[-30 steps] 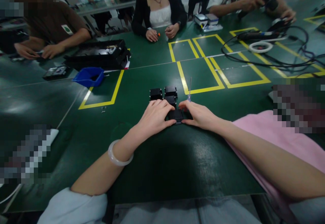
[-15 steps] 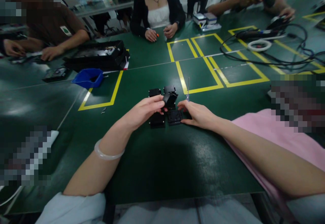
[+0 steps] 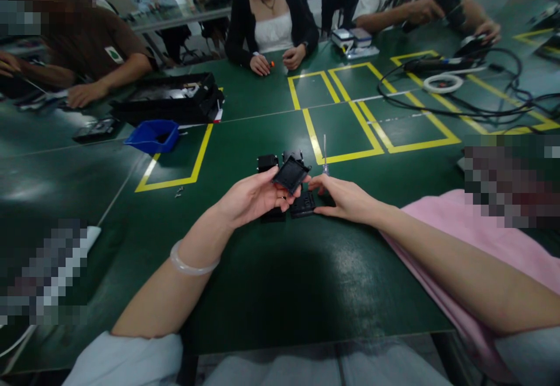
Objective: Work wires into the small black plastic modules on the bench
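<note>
In my left hand (image 3: pixel 251 202) is a thin black plastic cover (image 3: pixel 291 175), raised and tilted so its recessed side shows. My right hand (image 3: pixel 350 199) is curled round a screwdriver (image 3: pixel 325 167), whose metal shaft points away from me; most of the handle is hidden by the fingers. The right thumb and forefinger are also at the right edge of a black housing (image 3: pixel 303 204) lying on the table. Other small black cases lie close by: one at the back left (image 3: pixel 268 162), and one partly under my left hand (image 3: pixel 273 215).
The green table (image 3: pixel 280 292) carries yellow tape outlines. Small screws (image 3: pixel 179 192), a blue bin (image 3: pixel 153 135) and a black tray (image 3: pixel 170 97) are to the left. Pink cloth (image 3: pixel 441 217) lies right. Cables (image 3: pixel 481 106) and several co-workers are across the table.
My left hand has turned the black cover over, so its recessed face is now visible. The right hand stays beside the housing, with the screwdriver tilted slightly differently.
</note>
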### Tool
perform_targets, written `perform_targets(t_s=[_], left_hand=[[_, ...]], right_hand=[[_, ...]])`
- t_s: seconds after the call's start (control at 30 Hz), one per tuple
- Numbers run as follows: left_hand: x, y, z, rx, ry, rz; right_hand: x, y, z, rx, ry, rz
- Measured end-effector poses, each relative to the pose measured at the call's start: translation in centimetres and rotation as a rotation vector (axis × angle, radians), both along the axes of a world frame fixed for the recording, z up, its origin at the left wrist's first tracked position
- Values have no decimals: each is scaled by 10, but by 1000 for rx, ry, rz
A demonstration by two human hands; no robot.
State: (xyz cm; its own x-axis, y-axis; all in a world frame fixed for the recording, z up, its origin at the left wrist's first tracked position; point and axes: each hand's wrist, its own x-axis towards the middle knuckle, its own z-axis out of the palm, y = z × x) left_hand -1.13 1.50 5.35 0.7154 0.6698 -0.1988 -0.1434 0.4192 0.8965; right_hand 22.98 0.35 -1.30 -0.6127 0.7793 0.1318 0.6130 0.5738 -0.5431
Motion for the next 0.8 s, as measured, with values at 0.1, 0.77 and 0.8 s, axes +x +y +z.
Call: perform_targets(t_s=[0.1, 0.77, 0.8], left_hand=[[-1, 0, 1, 93, 67, 7], [9, -17, -4, 1613, 905, 54], [10, -17, -4, 1616, 902, 50]], right_hand=[[0, 0, 1, -14, 21, 1], [-3, -12, 12, 349, 162, -20], [-3, -13, 12, 374, 142, -13]])
